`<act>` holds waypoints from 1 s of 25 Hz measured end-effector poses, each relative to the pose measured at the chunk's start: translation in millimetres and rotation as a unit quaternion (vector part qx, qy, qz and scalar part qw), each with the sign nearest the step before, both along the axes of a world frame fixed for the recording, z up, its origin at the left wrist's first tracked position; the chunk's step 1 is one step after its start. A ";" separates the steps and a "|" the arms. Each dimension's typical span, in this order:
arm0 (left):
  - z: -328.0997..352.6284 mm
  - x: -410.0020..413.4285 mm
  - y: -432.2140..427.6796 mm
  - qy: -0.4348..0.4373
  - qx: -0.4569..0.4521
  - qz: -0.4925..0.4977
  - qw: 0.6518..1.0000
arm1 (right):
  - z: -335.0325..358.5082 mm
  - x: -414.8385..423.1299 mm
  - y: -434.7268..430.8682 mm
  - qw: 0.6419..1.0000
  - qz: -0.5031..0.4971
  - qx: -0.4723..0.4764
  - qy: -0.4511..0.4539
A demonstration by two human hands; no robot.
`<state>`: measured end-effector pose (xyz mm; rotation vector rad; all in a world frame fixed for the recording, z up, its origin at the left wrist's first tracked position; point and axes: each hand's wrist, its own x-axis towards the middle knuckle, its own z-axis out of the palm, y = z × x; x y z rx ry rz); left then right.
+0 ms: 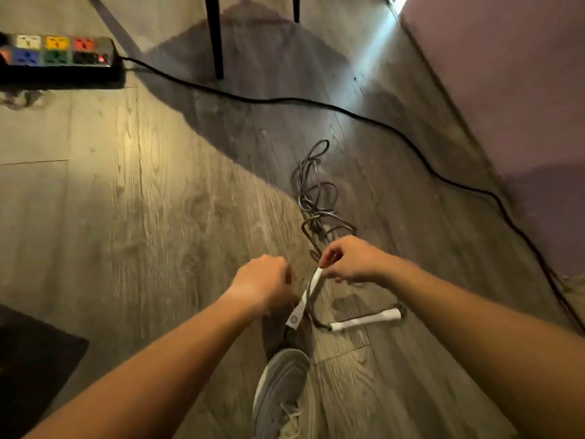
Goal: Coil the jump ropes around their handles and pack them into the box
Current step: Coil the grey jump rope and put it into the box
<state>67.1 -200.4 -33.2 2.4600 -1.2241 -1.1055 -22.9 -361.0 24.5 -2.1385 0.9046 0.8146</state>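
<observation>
A grey jump rope lies in loose tangled loops on the wooden floor ahead of me. My right hand pinches the top end of one white handle, which hangs tilted above the floor. My left hand is closed just left of that handle; whether it grips the rope or the handle is hidden by the fist. The second white handle lies flat on the floor to the right, its rope end curling back toward the first.
A black power cable runs across the floor from a power strip with coloured sockets at top left. Black chair legs stand behind. A purple surface fills the right. My grey shoe is below; a dark mat lies at lower left.
</observation>
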 end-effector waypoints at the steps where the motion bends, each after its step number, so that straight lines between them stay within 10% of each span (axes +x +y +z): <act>1: -10.3 -9.5 -3.4 0.010 0.017 -0.016 1.000 | -15.2 -13.6 3.9 1.000 -0.002 0.001 0.030; 8: -25.8 -44.8 3.4 0.025 0.010 -0.001 1.000 | -66.7 -47.5 56.9 0.999 -0.011 0.005 0.030; 12: 7.7 -7.1 19.3 0.060 -0.021 0.120 0.991 | -5.0 -35.1 31.2 0.988 -0.084 0.002 -0.131; 17: 120.7 41.4 49.0 -0.011 -0.074 0.107 0.991 | 122.3 -51.5 -5.9 0.940 -0.173 -0.103 -0.275; 25: 359.5 15.7 92.3 -0.075 -0.250 0.086 0.961 | 268.0 -103.0 -29.9 0.891 -0.272 -0.243 -0.271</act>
